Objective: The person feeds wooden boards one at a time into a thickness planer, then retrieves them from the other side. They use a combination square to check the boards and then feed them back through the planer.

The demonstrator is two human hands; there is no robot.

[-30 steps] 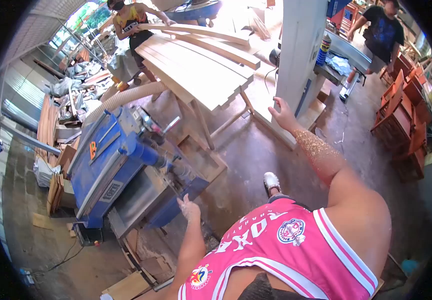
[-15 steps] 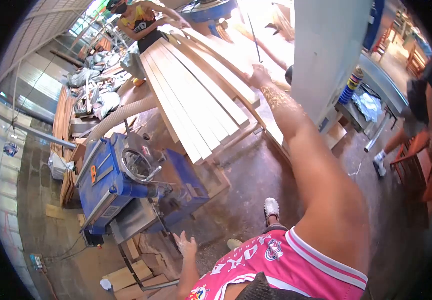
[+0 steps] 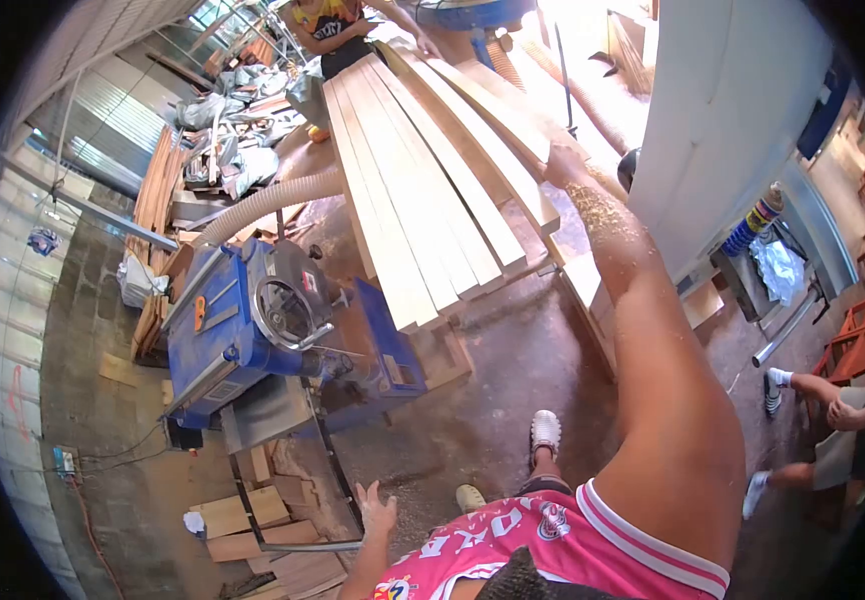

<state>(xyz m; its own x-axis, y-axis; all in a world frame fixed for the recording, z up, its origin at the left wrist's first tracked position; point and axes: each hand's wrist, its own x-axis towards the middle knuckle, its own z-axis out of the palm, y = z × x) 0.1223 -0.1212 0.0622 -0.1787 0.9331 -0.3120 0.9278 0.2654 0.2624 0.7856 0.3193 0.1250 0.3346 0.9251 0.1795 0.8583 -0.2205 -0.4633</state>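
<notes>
My right hand [image 3: 565,165] is stretched far forward and closed on the near end of a wooden plank [image 3: 498,108]. Sawdust clings to that forearm. Left of this plank, several pale planks [image 3: 418,190] lie side by side on a support, their near ends pointing toward me. My left hand [image 3: 378,510] hangs low with its fingers apart, holding nothing, near the metal frame of a blue woodworking machine [image 3: 218,345]. At the far end of the planks stands a co-worker [image 3: 338,30], one hand resting near the same plank.
A ribbed hose [image 3: 268,205] runs behind the blue machine with its handwheel [image 3: 286,312]. Offcuts [image 3: 243,515] lie on the floor at lower left. A grey column [image 3: 708,130] rises beside my right arm. Another person [image 3: 858,410] is at the right near red chairs [image 3: 858,335].
My view has shifted, so planks and machine sit further right or lower. My right hand stays at the plank's end. The person at right has come nearer.
</notes>
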